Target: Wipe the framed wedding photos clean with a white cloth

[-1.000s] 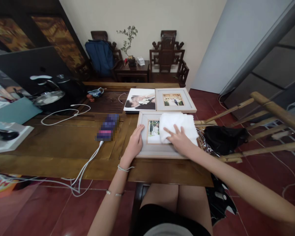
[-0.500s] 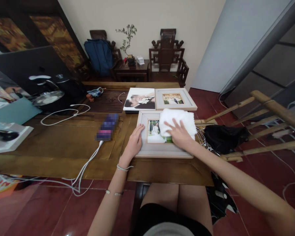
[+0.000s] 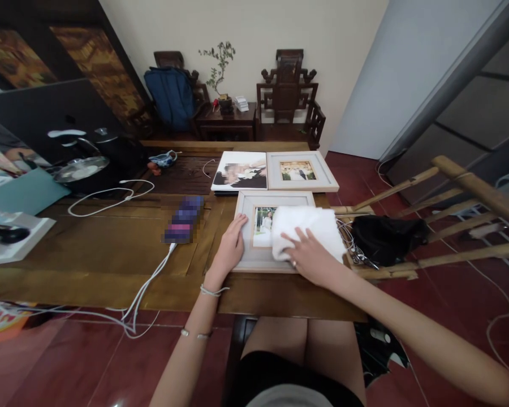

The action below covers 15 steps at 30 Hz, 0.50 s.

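Note:
A light wooden picture frame (image 3: 248, 257) lies near the table's front edge, with a photo in a pale mat. At its left border rests my left hand (image 3: 232, 243), open, its fingers stretched along the edge. My right hand (image 3: 311, 257) is open on top of a folded white cloth (image 3: 318, 220), fingers spread and pressing it onto the frame's right half. The cloth hides the right part of the photo and the frame's right border. Behind lie a second picture frame (image 3: 331, 180) and a white-edged photo panel (image 3: 241, 159), side by side.
A phone (image 3: 182, 220) with a white charging cable (image 3: 148, 285) lies left on the wooden table (image 3: 110, 237). Further left are a glass-lidded pot (image 3: 82, 169), a kettle (image 3: 114, 147) and a teal box (image 3: 23, 195). A bamboo rack (image 3: 449, 257) with a black bag (image 3: 388, 240) stands right.
My right hand has slid the cloth toward me and slightly right across the frame, uncovering the upper border. My left hand stays at the frame's left edge.

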{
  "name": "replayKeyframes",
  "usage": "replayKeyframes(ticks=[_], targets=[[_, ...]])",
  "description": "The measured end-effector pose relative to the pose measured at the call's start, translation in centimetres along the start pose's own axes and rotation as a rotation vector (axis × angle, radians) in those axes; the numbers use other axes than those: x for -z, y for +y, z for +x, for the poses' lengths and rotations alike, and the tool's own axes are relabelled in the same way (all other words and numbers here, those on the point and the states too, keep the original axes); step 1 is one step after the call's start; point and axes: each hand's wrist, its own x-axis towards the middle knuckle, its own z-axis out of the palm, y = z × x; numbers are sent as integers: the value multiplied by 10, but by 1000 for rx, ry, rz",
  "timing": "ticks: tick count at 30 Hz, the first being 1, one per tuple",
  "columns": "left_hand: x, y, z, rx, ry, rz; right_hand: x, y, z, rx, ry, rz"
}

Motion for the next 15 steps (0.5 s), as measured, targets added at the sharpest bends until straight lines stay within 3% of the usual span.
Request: replayKeyframes(ticks=[4,7,10,15], targets=[[0,2,0,12,3,1,21,-38,-31,98,-77,127],[0,1,0,5,-7,-7,16,-41,-27,116,-65,153],[1,-1,0,-15,-21,-4,-4,-16,-1,42,39,99],[1,-2,0,-13,-23,1,-23,54,59,-111,169,-93]])
